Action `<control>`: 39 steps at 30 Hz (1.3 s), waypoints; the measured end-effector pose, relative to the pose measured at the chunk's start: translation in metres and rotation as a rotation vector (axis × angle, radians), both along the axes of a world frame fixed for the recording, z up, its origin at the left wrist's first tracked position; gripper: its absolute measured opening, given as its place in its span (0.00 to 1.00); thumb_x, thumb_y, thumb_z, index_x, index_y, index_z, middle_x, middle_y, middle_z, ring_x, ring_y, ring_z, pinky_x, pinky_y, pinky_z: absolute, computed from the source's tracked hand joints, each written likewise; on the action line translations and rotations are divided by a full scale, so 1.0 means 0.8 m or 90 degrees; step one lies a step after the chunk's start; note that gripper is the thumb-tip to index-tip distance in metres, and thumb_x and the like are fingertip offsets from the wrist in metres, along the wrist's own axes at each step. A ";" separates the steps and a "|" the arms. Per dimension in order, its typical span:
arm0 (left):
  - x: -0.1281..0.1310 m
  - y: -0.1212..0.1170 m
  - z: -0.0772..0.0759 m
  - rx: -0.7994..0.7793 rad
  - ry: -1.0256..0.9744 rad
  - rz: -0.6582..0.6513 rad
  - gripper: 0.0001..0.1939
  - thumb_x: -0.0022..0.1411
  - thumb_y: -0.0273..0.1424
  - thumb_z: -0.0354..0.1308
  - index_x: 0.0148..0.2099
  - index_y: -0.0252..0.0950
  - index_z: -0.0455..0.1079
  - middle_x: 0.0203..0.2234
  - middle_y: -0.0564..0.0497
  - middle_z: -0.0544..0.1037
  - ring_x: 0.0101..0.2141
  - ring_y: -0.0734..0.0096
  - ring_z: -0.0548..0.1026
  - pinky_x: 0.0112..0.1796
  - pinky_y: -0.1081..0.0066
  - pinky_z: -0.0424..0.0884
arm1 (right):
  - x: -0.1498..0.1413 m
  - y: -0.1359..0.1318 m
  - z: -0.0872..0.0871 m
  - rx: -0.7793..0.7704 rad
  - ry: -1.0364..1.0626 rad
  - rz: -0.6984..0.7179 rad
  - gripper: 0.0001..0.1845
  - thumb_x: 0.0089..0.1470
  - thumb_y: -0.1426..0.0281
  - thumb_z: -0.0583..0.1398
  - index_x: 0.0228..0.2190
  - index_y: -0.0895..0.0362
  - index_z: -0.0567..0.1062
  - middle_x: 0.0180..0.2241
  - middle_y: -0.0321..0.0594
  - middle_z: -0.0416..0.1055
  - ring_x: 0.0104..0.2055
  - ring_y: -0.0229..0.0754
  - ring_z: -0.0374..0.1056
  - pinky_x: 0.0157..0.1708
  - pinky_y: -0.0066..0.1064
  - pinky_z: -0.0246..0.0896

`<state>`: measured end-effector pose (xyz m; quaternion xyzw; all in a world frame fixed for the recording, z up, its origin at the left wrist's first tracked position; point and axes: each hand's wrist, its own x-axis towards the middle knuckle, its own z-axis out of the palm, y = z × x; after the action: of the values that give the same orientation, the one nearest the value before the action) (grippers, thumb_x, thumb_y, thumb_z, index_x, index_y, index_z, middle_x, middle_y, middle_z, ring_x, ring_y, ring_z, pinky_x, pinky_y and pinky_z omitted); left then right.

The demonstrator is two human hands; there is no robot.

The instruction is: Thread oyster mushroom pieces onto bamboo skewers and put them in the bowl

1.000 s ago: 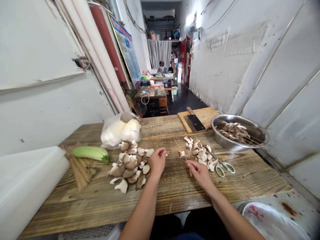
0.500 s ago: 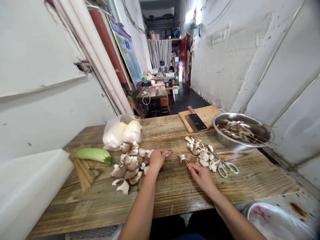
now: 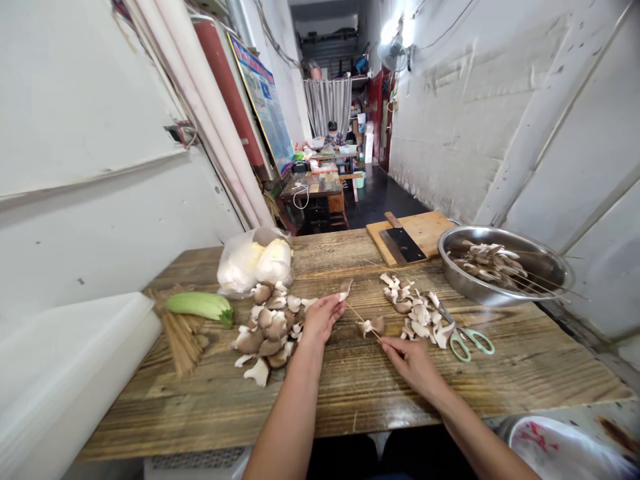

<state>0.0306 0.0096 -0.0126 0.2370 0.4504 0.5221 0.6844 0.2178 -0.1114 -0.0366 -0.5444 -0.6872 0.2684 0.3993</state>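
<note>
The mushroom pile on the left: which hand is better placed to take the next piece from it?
Probably the left hand: it is right beside the mushroom pile, though it already holds a mushroom piece. The right hand is farther away and holds a stick.

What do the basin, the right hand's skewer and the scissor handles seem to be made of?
Basin: metal, probably stainless steel; its silvery wall shines. Skewer: likely bamboo or wood, matte-looking; it is thin, straight, pale tan. Scissor handles: probably smooth plastic, judging by their even pale green.
</note>
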 end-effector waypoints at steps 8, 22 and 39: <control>0.004 -0.002 0.005 -0.016 -0.043 0.000 0.04 0.48 0.21 0.63 0.27 0.29 0.71 0.19 0.50 0.74 0.21 0.81 0.71 0.24 0.81 0.66 | 0.000 0.000 0.006 -0.010 0.003 -0.015 0.16 0.57 0.66 0.52 0.40 0.54 0.77 0.38 0.41 0.77 0.35 0.45 0.73 0.35 0.34 0.68; 0.004 0.001 0.002 0.001 -0.038 0.004 0.05 0.46 0.22 0.65 0.27 0.30 0.71 0.18 0.50 0.73 0.22 0.81 0.70 0.25 0.80 0.65 | 0.000 0.000 0.007 -0.010 0.011 -0.018 0.16 0.56 0.65 0.52 0.40 0.54 0.78 0.37 0.41 0.77 0.35 0.45 0.74 0.36 0.35 0.68; 0.006 -0.002 0.003 0.011 -0.028 0.002 0.07 0.44 0.23 0.66 0.27 0.29 0.70 0.19 0.51 0.73 0.22 0.82 0.69 0.25 0.80 0.65 | 0.000 -0.001 0.006 -0.009 0.009 -0.018 0.16 0.57 0.67 0.52 0.40 0.55 0.77 0.38 0.41 0.77 0.35 0.44 0.74 0.36 0.33 0.67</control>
<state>0.0358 0.0079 -0.0102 0.2306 0.4314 0.5318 0.6913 0.2179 -0.1125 -0.0314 -0.5547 -0.6750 0.2713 0.4038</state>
